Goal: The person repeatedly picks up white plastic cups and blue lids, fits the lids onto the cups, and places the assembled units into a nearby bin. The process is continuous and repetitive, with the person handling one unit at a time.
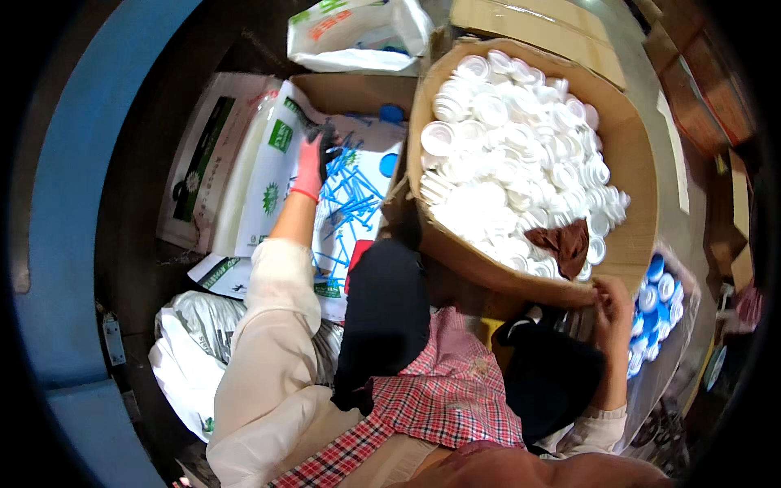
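Observation:
My left hand [313, 159], in a pink glove with dark fingers, reaches over a pile of thin blue plastic sticks with wider ends [354, 199]. The sticks lie on a printed white sack [264, 175] that lines a low carton. Blur and the dark glove hide whether its fingers hold a piece. My bare right hand [612, 305] is at the near right corner of a large cardboard box [626, 154], fingers curled on its rim. White round plastic caps [512, 154] heap up inside that box, and a brown cloth [563, 244] lies on them.
Right of the box, a clear-lined container [671, 325] holds blue and white caps. A white bag [358, 37] stands at the back, beside a closed carton [537, 28]. More plastic bags [191, 358] lie at left, near a blue machine frame [69, 268]. My knees are close below both boxes.

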Available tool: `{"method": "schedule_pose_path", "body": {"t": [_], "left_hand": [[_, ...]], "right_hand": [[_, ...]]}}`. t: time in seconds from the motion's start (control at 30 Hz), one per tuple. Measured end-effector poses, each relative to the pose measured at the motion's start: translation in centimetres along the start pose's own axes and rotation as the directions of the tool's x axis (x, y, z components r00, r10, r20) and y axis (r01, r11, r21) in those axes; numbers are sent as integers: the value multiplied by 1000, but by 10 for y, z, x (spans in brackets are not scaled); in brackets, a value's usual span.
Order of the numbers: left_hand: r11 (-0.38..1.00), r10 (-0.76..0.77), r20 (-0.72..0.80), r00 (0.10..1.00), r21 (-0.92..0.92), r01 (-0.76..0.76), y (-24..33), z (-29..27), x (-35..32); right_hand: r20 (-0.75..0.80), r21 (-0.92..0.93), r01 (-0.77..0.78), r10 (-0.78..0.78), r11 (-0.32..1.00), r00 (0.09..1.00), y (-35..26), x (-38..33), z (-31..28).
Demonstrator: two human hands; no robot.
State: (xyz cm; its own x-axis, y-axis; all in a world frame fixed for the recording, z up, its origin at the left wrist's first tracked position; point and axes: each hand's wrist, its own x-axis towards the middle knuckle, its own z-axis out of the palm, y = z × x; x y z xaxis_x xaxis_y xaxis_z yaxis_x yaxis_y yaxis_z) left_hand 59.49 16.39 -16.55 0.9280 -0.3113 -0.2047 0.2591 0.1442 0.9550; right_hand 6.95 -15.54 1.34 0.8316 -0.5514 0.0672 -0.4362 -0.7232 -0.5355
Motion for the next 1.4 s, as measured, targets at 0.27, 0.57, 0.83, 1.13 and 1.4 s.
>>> {"method": "schedule_pose_path", "body": {"t": [0.27, 0.57, 0.83, 1.13, 1.4], "left_hand": [[298, 4, 304, 953, 909, -292, -167, -13, 69], [-112, -359, 407, 840, 874, -472, -249, 65, 131], [921, -368, 155, 917, 192, 338, -201, 70, 225], [623, 126, 464, 877, 651, -434, -155, 32, 198], [878, 222, 682, 697, 170, -447, 81, 111, -28]], "right_hand": [[168, 49, -98, 88, 994, 982, -4, 47, 120], [169, -108, -83, 101, 991, 981, -8, 62, 129], [151, -92, -29, 43, 995, 988, -2, 82, 138], [244, -37, -82, 89, 996, 966, -7, 92, 124], [281, -516, -163, 346, 841, 895, 109, 120, 115]]}}
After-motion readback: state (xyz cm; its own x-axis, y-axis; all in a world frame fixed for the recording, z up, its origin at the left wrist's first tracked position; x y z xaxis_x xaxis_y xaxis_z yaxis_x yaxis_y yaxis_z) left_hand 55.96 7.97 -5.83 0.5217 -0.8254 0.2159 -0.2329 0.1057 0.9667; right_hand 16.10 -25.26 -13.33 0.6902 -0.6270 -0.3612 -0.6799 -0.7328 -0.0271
